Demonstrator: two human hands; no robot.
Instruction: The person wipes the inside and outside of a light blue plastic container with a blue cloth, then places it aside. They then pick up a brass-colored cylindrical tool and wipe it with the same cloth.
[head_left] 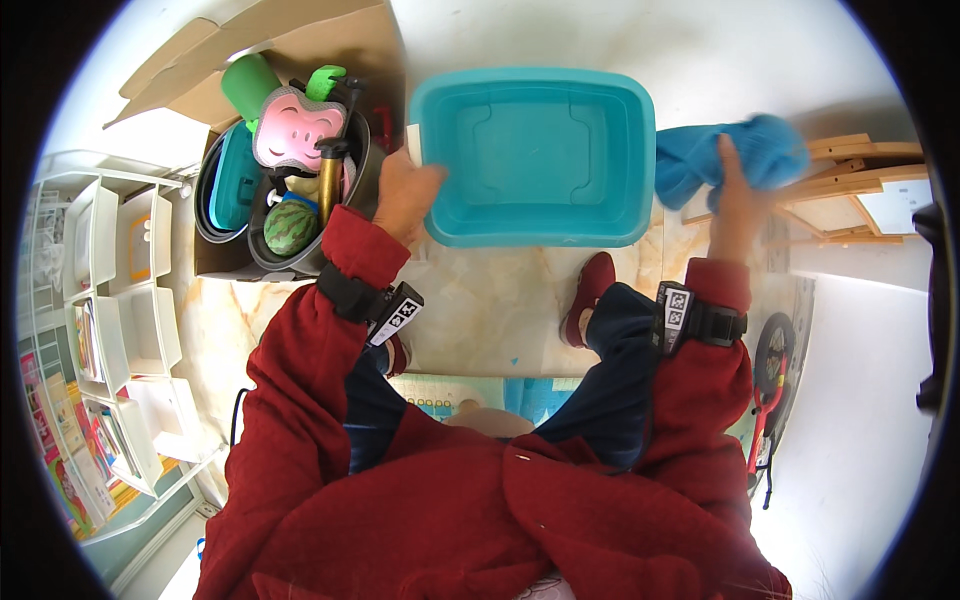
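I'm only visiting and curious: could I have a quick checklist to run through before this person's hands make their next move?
1. Teal basin upright, open side up: ok.
2. Left hand at the basin's left rim: ok; how firm its grip is: cannot tell, it is blurred.
3. Right hand on the blue cloth: ok; whether it is closed around it: cannot tell.
4. Cloth free of the wooden pieces at the right: cannot tell, they meet in the view.
5. Right shoe apart from the basin: ok, floor shows between them.
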